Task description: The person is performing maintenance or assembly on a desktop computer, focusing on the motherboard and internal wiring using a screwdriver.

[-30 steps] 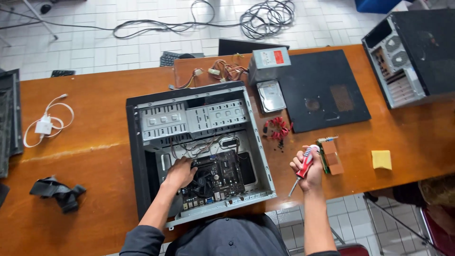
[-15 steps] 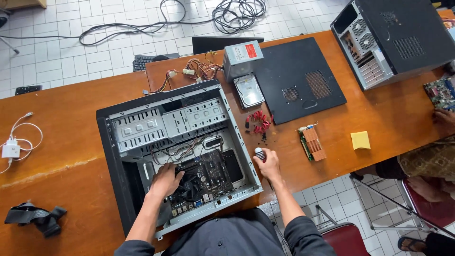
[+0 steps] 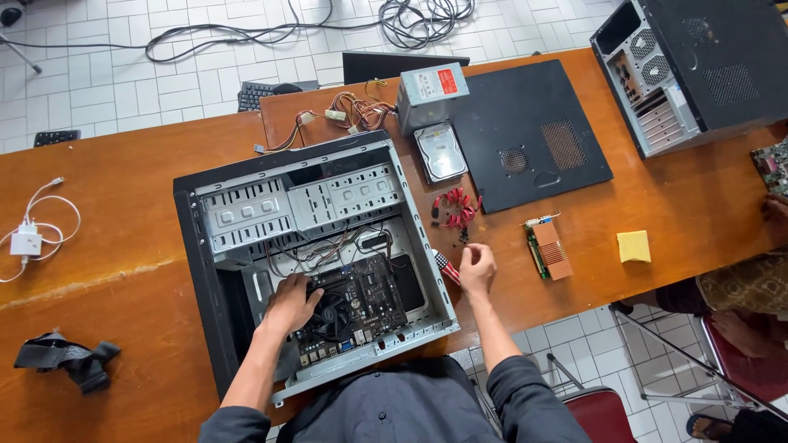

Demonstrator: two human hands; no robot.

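left hand (image 3: 292, 302): palm down inside the open case, fingers spread over the motherboard right beside the black CPU fan, not gripping anything as far as I can see.

right hand (image 3: 476, 268): just outside the case's right wall, fingers curled narrow around a screwdriver (image 3: 446, 267). Only its handle peeks out, it's red, white and blue striped. The tip is hidden, so can't tell what it touches.

computer case (image 3: 197, 271): lying on its side on the table, side panel off, black outer shell with a bare grey metal inside. Sits in the middle of the table, right in front of the person.

motherboard (image 3: 361, 299): dark board in the lower part of the case, round fan (image 3: 332, 318) on it, thin wires running above it.

drive bays (image 3: 304, 205): grey perforated cages along the far half of the case.

table (image 3: 107, 271): brown wood, pretty cluttered.

card (image 3: 548, 250): small expansion card with a copper-coloured heatsink, right of the right hand, well clear of it.

yellow pad (image 3: 634, 246): small square further right.

red cables (image 3: 455, 209): little tangle just past the case's right edge.

hard drive (image 3: 441, 152): silver, lying flat beyond the red cables.

power supply (image 3: 431, 94): grey box behind the drive, coloured wires trailing left.

side panel (image 3: 525, 131): flat black sheet with vent holes.

second tower (image 3: 698, 70): far right corner, back facing this way.
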